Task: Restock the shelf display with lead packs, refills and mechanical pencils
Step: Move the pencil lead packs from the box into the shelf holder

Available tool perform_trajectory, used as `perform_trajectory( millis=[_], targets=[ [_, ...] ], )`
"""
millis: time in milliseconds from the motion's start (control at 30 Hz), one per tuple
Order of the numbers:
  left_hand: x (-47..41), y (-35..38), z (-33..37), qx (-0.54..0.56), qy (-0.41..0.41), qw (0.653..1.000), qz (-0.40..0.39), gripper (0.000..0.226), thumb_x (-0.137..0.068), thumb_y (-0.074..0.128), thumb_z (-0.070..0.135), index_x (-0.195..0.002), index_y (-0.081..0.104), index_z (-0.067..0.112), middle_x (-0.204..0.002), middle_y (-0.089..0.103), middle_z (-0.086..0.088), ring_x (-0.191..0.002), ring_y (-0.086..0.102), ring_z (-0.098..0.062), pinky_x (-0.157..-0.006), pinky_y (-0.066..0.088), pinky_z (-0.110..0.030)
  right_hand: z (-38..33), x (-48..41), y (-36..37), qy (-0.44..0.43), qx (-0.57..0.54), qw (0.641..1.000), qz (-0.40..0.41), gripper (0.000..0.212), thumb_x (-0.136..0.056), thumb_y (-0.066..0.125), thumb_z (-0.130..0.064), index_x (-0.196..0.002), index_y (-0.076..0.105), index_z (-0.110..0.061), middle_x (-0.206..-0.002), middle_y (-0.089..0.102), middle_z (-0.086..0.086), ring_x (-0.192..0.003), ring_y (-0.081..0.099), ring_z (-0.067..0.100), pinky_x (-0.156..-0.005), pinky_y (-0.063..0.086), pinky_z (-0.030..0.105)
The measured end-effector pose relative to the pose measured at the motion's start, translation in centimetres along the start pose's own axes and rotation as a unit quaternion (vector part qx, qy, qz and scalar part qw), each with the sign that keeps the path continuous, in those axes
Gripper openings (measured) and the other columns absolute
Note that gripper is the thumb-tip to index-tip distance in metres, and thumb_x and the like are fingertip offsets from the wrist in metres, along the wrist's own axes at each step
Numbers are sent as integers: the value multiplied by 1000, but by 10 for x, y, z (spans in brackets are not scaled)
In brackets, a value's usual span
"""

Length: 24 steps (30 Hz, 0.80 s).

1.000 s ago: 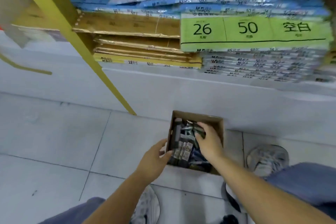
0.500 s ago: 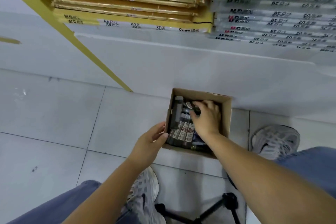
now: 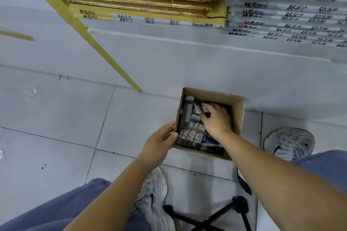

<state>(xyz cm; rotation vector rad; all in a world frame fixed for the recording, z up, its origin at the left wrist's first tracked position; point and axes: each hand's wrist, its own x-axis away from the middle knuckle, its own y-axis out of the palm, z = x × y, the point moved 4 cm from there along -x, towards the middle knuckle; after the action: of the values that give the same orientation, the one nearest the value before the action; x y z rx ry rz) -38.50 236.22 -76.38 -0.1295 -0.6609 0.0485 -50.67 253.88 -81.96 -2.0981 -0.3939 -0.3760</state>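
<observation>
a brown cardboard box (image 3: 238, 118) sits open on the pale tiled floor (image 3: 56, 118), right against the white base of the shelf unit (image 3: 187, 62). inside it lie the goods: a row of lead packs (image 3: 195, 133) with white and red labels in the near left part, a long dark case (image 3: 185, 114) along the left wall, and more dark packs beneath, too jumbled to sort out.

the right hand (image 3: 216, 118) is down in the box, palm down, its fingers curled round a small pack (image 3: 201, 108) in the far middle of the box. the left hand (image 3: 159, 142) is at the box's near left wall, fingers against the outside and thumb at the rim, so it seems to pinch the cardboard there.

a slanted yellow shelf post (image 3: 90, 43) comes down to the floor just left of the box. on the shelf above, yellow and gold paper pads (image 3: 146, 17) are stacked at the left, clear-wrapped pads (image 3: 281, 15) at the right. near the camera are two white sneakers, the left one (image 3: 154, 197) and the right one (image 3: 289, 142), blue trouser legs (image 3: 56, 210) and the black legs of a stool (image 3: 216, 217).
</observation>
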Motion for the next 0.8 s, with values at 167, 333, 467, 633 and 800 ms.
perform_trajectory(
  millis=[167, 333, 467, 633, 800],
  targets=[
    [2, 1, 2, 5, -4, 1000, 2, 41, -103, 52, 13, -108, 54, 54, -96, 65, 44, -91, 62, 19, -67, 47, -3, -4, 0, -5, 26, -6, 1000, -3, 40, -95, 55, -34, -134, 53, -25, -133, 53, 2, -125, 43, 26, -106, 34, 41],
    [2, 1, 2, 8, -2, 1000, 0, 39, -103, 50, 12, -114, 56, 49, -99, 68, 39, -90, 63, 17, -68, 47, -3, -12, 9, -20, -15, -76, 996, 33, 30, -96, 56, -26, -124, 62, -18, -121, 61, 4, -116, 51, 23, -100, 41, 38],
    [3, 1, 4, 11, -1, 1000, -5, 39, -103, 50, 13, -114, 56, 50, -100, 69, 37, -90, 63, 17, -69, 47, -3, -29, 23, -32, -90, -52, 992, 76, 20, -96, 52, -33, -108, 63, -21, -97, 65, -5, -94, 56, 15, -80, 46, 34],
    [2, 1, 2, 14, -8, 1000, -5, 41, -103, 52, 16, -108, 54, 57, -97, 66, 43, -91, 62, 19, -69, 48, -4, -36, 23, -4, 64, -217, 973, -45, 16, -90, 64, -29, -98, 64, -15, -89, 66, 2, -86, 63, 21, -71, 51, 33],
    [0, 0, -3, 14, -14, 1000, -5, 43, -102, 53, 17, -106, 53, 60, -98, 63, 47, -95, 59, 22, -71, 47, -2, -42, 12, 10, 136, -198, 971, -16, 39, -80, 73, -38, -110, 62, -14, -107, 68, 4, -98, 63, 25, -87, 53, 43]
  ],
)
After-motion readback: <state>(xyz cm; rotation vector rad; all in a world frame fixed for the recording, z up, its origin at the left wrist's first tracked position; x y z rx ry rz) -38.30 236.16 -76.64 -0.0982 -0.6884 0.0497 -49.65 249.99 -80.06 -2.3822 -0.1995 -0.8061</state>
